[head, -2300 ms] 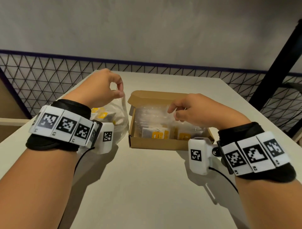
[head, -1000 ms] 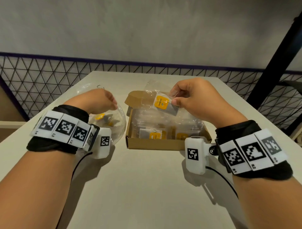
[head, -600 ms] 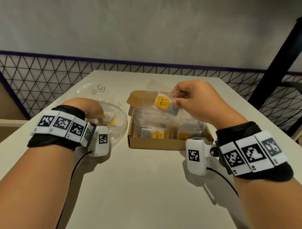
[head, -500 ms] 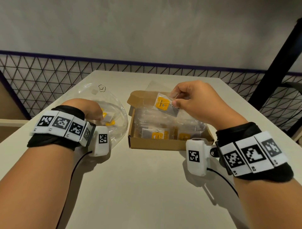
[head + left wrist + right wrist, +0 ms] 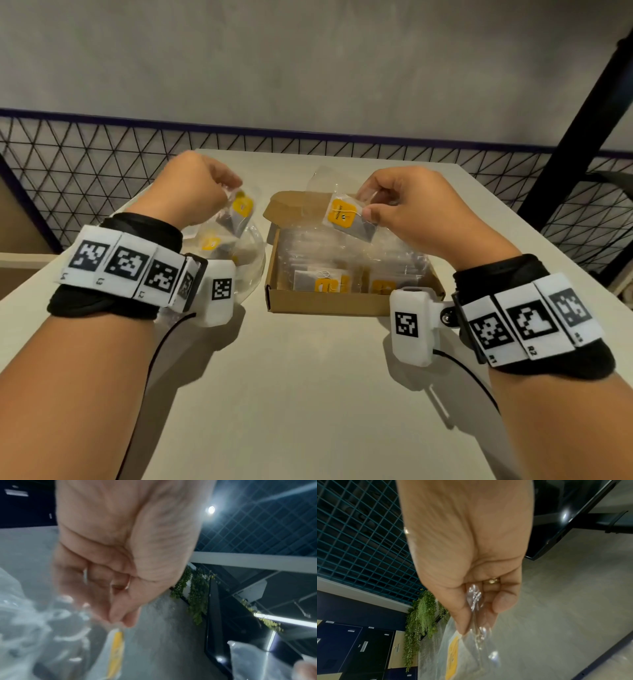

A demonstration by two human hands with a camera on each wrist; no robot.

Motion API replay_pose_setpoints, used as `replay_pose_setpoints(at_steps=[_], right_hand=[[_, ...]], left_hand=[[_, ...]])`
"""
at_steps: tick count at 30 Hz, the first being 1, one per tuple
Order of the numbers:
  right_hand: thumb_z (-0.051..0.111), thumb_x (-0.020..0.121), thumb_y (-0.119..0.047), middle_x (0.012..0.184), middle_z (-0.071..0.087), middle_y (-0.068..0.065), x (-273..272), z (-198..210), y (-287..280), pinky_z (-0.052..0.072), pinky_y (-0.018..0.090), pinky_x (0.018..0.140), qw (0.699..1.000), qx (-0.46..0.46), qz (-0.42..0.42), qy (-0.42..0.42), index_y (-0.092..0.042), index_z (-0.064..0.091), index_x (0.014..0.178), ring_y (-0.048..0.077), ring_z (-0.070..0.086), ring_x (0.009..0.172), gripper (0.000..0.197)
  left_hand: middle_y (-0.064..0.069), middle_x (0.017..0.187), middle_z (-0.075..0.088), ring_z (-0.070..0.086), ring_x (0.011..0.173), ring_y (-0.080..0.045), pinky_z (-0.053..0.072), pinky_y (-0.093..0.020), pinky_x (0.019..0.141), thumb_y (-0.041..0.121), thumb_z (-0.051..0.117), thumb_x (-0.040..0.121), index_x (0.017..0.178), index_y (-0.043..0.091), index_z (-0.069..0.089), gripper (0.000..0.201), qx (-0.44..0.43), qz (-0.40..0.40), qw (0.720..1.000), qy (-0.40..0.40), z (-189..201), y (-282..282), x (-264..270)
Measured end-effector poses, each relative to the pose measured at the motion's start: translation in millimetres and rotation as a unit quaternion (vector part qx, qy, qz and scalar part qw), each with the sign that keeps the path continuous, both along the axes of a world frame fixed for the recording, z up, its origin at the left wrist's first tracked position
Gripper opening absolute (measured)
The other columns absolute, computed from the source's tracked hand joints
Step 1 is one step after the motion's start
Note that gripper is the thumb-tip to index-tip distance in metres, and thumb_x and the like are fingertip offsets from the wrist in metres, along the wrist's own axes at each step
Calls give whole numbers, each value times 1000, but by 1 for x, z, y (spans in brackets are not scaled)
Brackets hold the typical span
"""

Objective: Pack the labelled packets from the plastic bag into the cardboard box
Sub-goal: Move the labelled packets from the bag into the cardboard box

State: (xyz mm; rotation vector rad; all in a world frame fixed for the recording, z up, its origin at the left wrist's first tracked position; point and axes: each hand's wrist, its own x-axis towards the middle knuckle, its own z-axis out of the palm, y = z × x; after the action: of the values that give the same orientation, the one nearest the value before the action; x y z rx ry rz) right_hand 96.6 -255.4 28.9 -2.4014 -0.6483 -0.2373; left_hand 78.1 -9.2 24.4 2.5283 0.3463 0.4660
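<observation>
On the table (image 5: 308,394): cardboard box (image 5: 329,303) at centre, bare surface in front of it.
Left of box: plastic bag (image 5: 251,270), touching the table.
Left hand (image 5: 191,195): raised over the bag, pinching a packet (image 5: 239,214).
Right hand (image 5: 414,209): above the box, pinching a second packet (image 5: 346,219).
Labels: yellow; print unreadable.
Box contents: packets in rows.

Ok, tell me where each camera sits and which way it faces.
Head: on the head, looking down at the table, box, bag; both forearms and hands show.
Left wrist: along the left hand, which pinches a packet.
Right wrist: along the right hand, which pinches a packet.
Shared: head and wrist views show the same two packets.
</observation>
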Motion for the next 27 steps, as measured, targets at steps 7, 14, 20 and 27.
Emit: replay_pose_setpoints(at_steps=[7, 14, 20, 27], right_hand=[[62, 87, -14, 77, 57, -15, 2, 1, -5, 45, 17, 66, 1000, 1, -3, 1, -25, 63, 99, 0, 54, 75, 16], [62, 85, -8, 84, 62, -8, 5, 5, -16, 44, 15, 67, 998, -55, 6, 19, -25, 61, 87, 8, 57, 81, 17], [62, 82, -1, 89, 66, 0, 3, 6, -23, 47, 22, 70, 985, -165, 24, 52, -15, 65, 89, 14, 59, 82, 16], [61, 80, 0, 75, 58, -8, 2, 5, -29, 37, 17, 57, 963, -241, 19, 121, -27, 61, 73, 5, 50, 67, 27]], left_hand=[[10, 89, 65, 60, 86, -10, 45, -17, 75, 3, 63, 84, 87, 25, 65, 23, -111, -127, 983, -67, 11, -21, -11], [-4, 85, 69, 65, 78, -14, 55, -31, 80, 0, 69, 78, 86, 21, 54, 28, -150, -195, 969, -17, 9, -40, -11], [1, 83, 68, 66, 76, -9, 55, -24, 71, -4, 64, 79, 80, 24, 53, 30, -94, -256, 962, 23, -2, -57, -8], [17, 74, 64, 60, 66, 7, 46, -3, 60, 4, 63, 84, 75, 30, 67, 28, -21, -298, 953, 58, -14, -71, -7]])
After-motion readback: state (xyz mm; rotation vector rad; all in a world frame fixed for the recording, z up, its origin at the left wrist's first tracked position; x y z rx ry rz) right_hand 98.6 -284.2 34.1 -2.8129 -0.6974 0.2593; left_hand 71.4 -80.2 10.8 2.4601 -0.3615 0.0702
